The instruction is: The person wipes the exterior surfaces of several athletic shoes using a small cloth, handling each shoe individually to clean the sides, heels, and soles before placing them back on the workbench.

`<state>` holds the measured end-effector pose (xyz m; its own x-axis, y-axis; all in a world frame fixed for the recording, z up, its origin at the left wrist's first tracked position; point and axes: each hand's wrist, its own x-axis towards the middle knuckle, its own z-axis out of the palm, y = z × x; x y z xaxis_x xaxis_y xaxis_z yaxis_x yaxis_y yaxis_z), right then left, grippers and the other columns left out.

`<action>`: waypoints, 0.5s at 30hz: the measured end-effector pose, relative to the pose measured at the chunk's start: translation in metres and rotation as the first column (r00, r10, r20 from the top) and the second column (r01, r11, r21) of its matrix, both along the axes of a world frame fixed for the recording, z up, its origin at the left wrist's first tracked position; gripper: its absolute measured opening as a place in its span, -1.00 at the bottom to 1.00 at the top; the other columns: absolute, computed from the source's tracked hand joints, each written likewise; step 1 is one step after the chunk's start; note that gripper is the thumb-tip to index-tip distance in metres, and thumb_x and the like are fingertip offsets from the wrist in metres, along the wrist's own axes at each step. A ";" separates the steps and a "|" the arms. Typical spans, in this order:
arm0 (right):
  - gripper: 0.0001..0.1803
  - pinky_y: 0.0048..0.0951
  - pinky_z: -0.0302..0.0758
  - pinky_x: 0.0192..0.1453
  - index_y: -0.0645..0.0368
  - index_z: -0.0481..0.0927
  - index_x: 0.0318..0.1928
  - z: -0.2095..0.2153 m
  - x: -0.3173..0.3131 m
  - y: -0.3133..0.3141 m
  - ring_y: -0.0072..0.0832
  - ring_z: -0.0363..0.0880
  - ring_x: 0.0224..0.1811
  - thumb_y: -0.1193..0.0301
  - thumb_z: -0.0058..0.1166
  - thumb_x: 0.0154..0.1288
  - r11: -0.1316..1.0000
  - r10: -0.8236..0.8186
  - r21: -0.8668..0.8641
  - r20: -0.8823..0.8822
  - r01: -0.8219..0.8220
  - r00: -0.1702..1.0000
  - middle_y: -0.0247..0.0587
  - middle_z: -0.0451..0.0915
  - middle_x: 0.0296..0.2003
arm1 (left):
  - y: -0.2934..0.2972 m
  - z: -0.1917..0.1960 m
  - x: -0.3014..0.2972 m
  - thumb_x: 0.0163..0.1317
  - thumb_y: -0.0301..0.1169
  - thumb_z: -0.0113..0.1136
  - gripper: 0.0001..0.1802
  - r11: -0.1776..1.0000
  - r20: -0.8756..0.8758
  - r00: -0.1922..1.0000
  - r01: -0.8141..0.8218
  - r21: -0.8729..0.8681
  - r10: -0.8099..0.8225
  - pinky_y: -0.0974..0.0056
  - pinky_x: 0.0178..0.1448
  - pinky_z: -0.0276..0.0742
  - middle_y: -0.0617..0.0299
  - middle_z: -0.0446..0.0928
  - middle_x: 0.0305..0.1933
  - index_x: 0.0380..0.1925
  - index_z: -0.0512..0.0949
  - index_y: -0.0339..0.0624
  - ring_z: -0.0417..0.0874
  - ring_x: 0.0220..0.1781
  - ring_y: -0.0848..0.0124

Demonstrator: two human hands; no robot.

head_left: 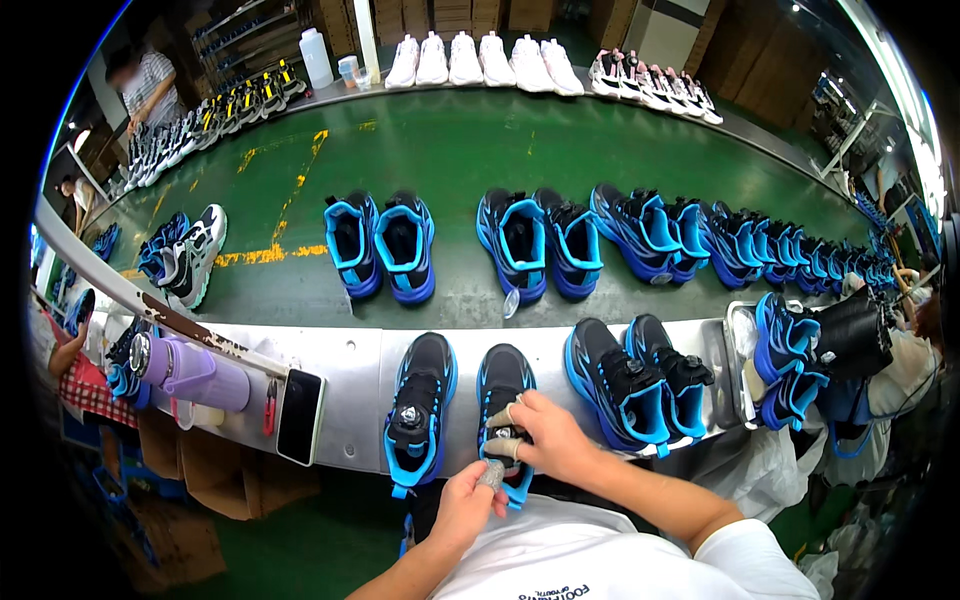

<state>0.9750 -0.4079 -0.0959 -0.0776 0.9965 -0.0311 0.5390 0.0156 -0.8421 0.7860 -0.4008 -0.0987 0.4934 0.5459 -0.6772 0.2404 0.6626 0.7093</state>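
Black and blue sneakers with round lacing dials stand on the metal ledge before me. My right hand [545, 432], with pale covers on some fingertips, grips the dial area of one sneaker [507, 372], its fingers bent over the tongue. At that shoe's heel my left hand [468, 503] is closed, a greyish piece at its fingertips; whether this is a finger cover or a held scrap I cannot tell. The matching sneaker [420, 400] stands just left, its dial showing. Another pair [625, 385] sits to the right. My right hand partly hides the worked shoe's opening.
Beyond the ledge runs a green belt [450, 140] with a long row of blue sneakers [740, 245]. White sneakers [465, 60] line its far side. Left on the ledge are a phone [300, 417], red-handled snips [270, 405] and a purple tumbler [200, 372]. A tray [735, 365] stands right.
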 end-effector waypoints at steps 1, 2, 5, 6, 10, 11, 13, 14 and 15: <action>-0.65 -0.31 0.48 -0.16 0.08 0.65 -0.08 0.000 -0.004 -0.001 -0.24 0.50 -0.26 0.28 0.33 0.12 0.999 -0.038 -0.014 0.013 0.039 0.999 -0.12 0.46 -0.30 | 0.002 0.001 -0.005 0.22 -0.55 -0.04 -0.69 1.000 0.005 1.000 -0.008 0.016 0.008 0.37 -0.28 0.45 0.12 0.54 -0.39 -0.05 0.54 -0.35 0.54 -0.42 0.44; -0.65 -0.30 0.48 -0.17 0.07 0.65 -0.07 -0.002 -0.004 -0.002 -0.24 0.50 -0.27 0.28 0.33 0.12 0.996 -0.079 -0.031 0.027 0.080 0.996 -0.12 0.46 -0.30 | 0.000 0.003 -0.012 0.18 -0.48 0.07 -0.66 0.894 -0.096 0.976 0.216 0.393 -0.194 0.27 -0.12 0.43 0.02 0.53 -0.28 -0.02 0.54 -0.27 0.54 -0.26 0.28; -0.61 -0.25 0.49 -0.16 0.03 0.61 -0.01 -0.006 0.016 0.008 -0.19 0.53 -0.26 0.21 0.30 0.16 0.999 -0.002 -0.036 0.018 0.003 1.000 -0.09 0.48 -0.27 | 0.008 0.046 -0.025 0.03 -0.34 0.25 -0.49 0.348 -0.499 0.818 0.574 0.741 -0.287 0.03 0.15 0.30 -0.15 0.44 -0.02 0.06 0.53 -0.14 0.44 0.05 0.01; -0.59 -0.23 0.50 -0.16 0.02 0.60 0.01 -0.004 0.023 0.016 -0.16 0.53 -0.25 0.19 0.29 0.17 0.999 0.036 -0.038 0.017 -0.036 0.999 -0.08 0.49 -0.26 | 0.014 0.056 -0.027 -0.08 -0.28 0.33 -0.37 0.082 -0.693 0.700 0.711 0.698 -0.173 -0.10 0.26 0.19 -0.23 0.37 0.11 0.11 0.52 -0.08 0.34 0.20 -0.12; -0.57 -0.11 0.48 -0.11 0.03 0.54 0.05 0.015 0.020 0.091 0.02 0.52 -0.19 0.15 0.22 0.22 0.964 0.009 0.258 0.231 -0.070 0.973 0.03 0.49 -0.27 | 0.007 0.011 -0.021 -0.15 -0.13 0.40 -0.30 -0.082 -0.874 0.453 0.878 0.472 -0.175 -0.20 0.26 0.11 -0.21 0.34 0.19 0.14 0.51 0.28 0.34 0.17 -0.12; -0.56 -0.11 0.48 -0.11 0.02 0.54 0.05 0.011 0.013 0.113 0.02 0.53 -0.18 0.14 0.21 0.22 0.962 0.003 0.266 0.232 -0.066 0.973 0.02 0.50 -0.27 | 0.008 0.005 -0.009 -0.13 -0.09 0.39 -0.38 -0.015 -0.891 0.407 0.908 0.419 -0.201 -0.21 0.21 0.16 -0.15 0.37 0.17 0.07 0.55 0.30 0.40 0.12 -0.10; -0.50 -0.10 0.49 -0.05 -0.04 0.47 0.17 0.014 -0.005 0.152 0.01 0.54 -0.11 0.11 0.16 0.26 0.971 0.038 0.217 0.261 -0.097 0.965 0.06 0.53 -0.17 | 0.015 -0.006 0.010 -0.09 -0.08 0.37 -0.48 -0.039 -0.901 0.341 0.930 0.364 -0.268 -0.09 -0.01 0.40 -0.02 0.51 -0.07 -0.03 0.60 0.22 0.58 -0.10 0.04; -0.43 -0.09 0.50 -0.02 -0.06 0.44 0.21 0.014 -0.011 0.172 0.03 0.55 -0.11 0.00 0.13 0.25 0.974 0.052 0.194 0.299 -0.114 0.953 0.09 0.54 -0.18 | 0.018 -0.015 0.018 -0.09 -0.08 0.37 -0.51 -0.055 -0.908 0.260 0.954 0.293 -0.327 -0.05 -0.10 0.47 0.02 0.56 -0.18 -0.07 0.62 0.19 0.63 -0.18 0.08; -0.39 -0.07 0.51 -0.07 -0.06 0.46 0.19 0.017 -0.020 0.189 0.02 0.56 -0.15 -0.05 0.15 0.21 0.975 0.006 0.205 0.350 -0.083 0.937 0.09 0.55 -0.21 | 0.018 -0.023 0.018 -0.08 -0.13 0.35 -0.60 -0.063 -0.876 0.373 0.910 0.409 -0.307 -0.03 -0.14 0.46 0.03 0.56 -0.29 -0.17 0.64 0.10 0.63 -0.25 0.09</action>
